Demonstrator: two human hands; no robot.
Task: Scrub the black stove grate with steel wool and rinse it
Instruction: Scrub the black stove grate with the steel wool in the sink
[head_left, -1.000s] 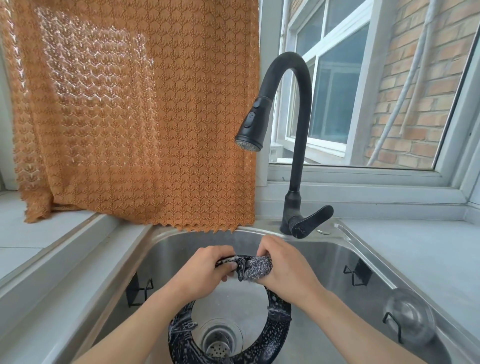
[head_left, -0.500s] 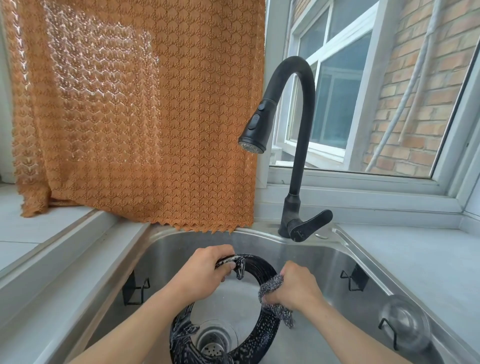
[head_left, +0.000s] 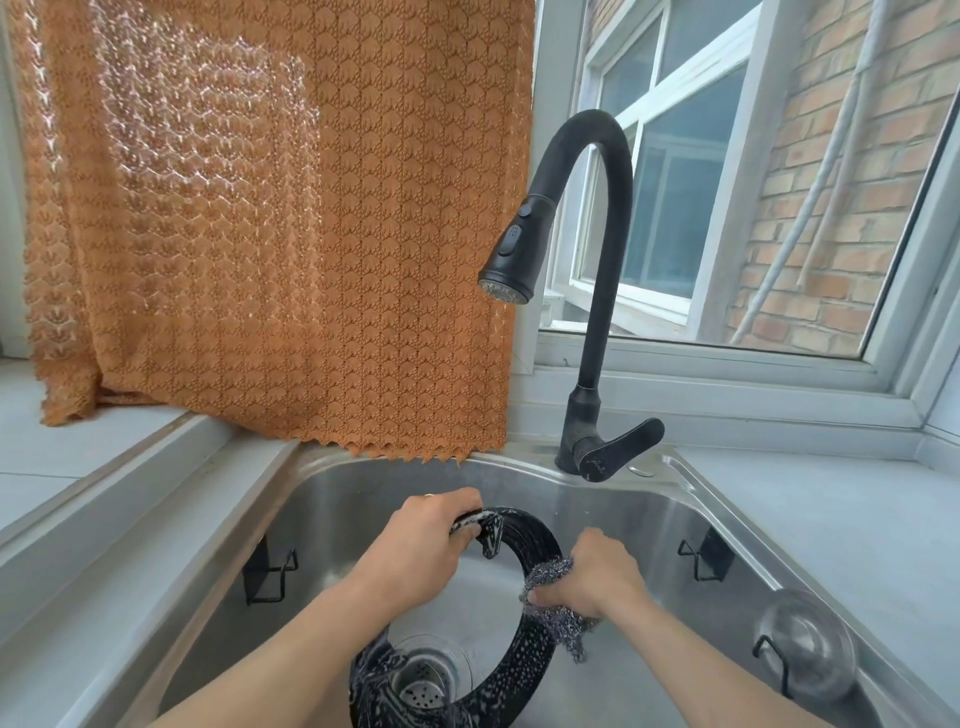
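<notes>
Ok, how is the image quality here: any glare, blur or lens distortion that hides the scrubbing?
Head view: daylight from the window, sun glinting through the curtain; wide-angle bending of the window frame and sink edges; both hands, the grate and the steel wool are sharp, with soft reflections but no harsh glare on the steel.

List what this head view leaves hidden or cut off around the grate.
- Grate: near part cut off by the bottom edge; left side behind the left forearm.
- Left hand: its grip covers the grate's top.
- Right hand: the steel wool hides the rim there.
- Drain: partly behind the grate.
</notes>
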